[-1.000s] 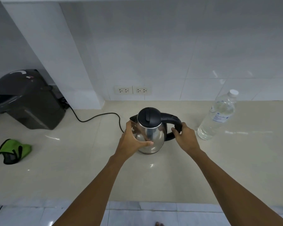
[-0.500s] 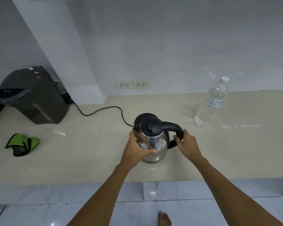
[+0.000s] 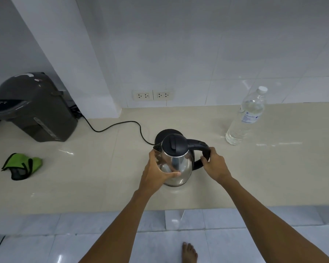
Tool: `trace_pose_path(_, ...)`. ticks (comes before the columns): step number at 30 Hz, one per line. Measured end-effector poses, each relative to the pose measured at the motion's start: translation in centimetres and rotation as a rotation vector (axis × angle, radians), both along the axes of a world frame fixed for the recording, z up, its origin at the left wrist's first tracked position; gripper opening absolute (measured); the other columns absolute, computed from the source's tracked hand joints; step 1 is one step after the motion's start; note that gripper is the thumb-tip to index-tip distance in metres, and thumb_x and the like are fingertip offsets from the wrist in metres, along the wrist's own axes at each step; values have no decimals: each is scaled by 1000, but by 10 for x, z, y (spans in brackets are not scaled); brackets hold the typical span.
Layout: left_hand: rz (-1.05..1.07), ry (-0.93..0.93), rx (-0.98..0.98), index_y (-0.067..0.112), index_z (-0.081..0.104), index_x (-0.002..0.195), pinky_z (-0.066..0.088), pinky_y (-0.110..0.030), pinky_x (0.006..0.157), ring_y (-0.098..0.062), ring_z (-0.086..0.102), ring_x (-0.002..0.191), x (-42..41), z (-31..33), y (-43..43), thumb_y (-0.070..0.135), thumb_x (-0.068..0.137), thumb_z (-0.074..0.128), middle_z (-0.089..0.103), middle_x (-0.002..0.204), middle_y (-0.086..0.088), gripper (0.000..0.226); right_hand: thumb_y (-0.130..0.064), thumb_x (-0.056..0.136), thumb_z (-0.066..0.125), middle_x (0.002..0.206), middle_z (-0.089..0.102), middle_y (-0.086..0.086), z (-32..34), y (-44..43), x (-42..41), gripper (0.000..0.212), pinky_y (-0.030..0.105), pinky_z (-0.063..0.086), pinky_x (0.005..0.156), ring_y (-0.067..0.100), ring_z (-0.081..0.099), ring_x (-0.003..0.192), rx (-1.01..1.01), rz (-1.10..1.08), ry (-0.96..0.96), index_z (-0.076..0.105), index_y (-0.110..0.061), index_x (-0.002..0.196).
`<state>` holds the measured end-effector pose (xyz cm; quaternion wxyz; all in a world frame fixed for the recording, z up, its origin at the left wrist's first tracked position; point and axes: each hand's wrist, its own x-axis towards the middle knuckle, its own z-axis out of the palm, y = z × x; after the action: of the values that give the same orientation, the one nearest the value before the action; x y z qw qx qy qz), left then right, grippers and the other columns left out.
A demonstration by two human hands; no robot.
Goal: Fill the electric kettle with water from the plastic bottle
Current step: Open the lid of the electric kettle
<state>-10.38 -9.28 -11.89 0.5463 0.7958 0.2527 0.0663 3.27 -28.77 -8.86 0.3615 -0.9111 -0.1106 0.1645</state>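
Observation:
A steel electric kettle (image 3: pixel 179 168) with a closed black lid stands on the counter, in front of its black base (image 3: pixel 160 135). My left hand (image 3: pixel 156 173) wraps the kettle's steel body from the left. My right hand (image 3: pixel 214 164) grips its black handle on the right. The clear plastic bottle (image 3: pixel 245 118) with a white cap stands upright at the back right, holding water, well apart from both hands.
A dark grey hot-water dispenser (image 3: pixel 34 109) stands at the back left, with a green and black cloth (image 3: pixel 22 166) lying in front of it. A black cord (image 3: pixel 118 128) runs from the base toward the wall corner. Two wall sockets (image 3: pixel 152 95) sit behind. The counter edge (image 3: pixel 103 209) is near.
The kettle has come off its base and moved toward the counter's front edge with both hands on it. The view has tilted down, showing floor and a foot.

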Motion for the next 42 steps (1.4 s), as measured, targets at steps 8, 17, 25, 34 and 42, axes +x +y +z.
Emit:
trace_pose_path(8, -15, -29, -22, 41, 29, 149, 54, -33, 104, -13, 56, 129, 1, 5, 1, 43, 51, 106, 51, 139, 18, 125, -23, 91, 55, 128, 61, 6, 102, 52, -8, 43, 40, 44, 76, 32, 60, 110, -35, -17, -478, 48, -14, 133)
trace_pose_path(17, 42, -47, -53, 31, 12, 164, 48, -42, 116, -20, 54, 135, 10, 20, -4, 46, 53, 105, 53, 150, 2, 146, -40, 99, 50, 113, 66, 12, 81, 102, -46, 42, 40, 50, 73, 32, 60, 102, -424, 288, -682, 57, -9, 126)
trace_pose_path(25, 45, -20, -32, 23, 22, 162, 46, -35, 114, -25, 49, 143, 17, 21, -1, 36, 63, 104, 50, 157, -4, 129, -32, 96, 54, 115, 66, 15, 70, 101, -47, 41, 40, 51, 79, 34, 57, 106, -395, 258, -639, 59, -6, 127)
trace_pose_path(34, 39, -7, -4, 28, 24, 158, 48, -32, 107, -16, 52, 132, 14, 22, -1, 46, 59, 103, 53, 148, 7, 128, -22, 96, 55, 110, 70, 11, 71, 101, -43, 33, 34, 48, 88, 30, 54, 110, -272, 213, -563, 65, -5, 122)
trace_pose_path(42, 28, -22, -7, 32, 28, 153, 55, -45, 109, -20, 60, 129, 12, 24, 0, 54, 55, 103, 59, 142, 4, 125, -24, 91, 56, 77, 70, 10, 79, 95, -34, 23, 33, 43, 64, 31, 56, 83, -161, 208, -512, 69, -5, 92)
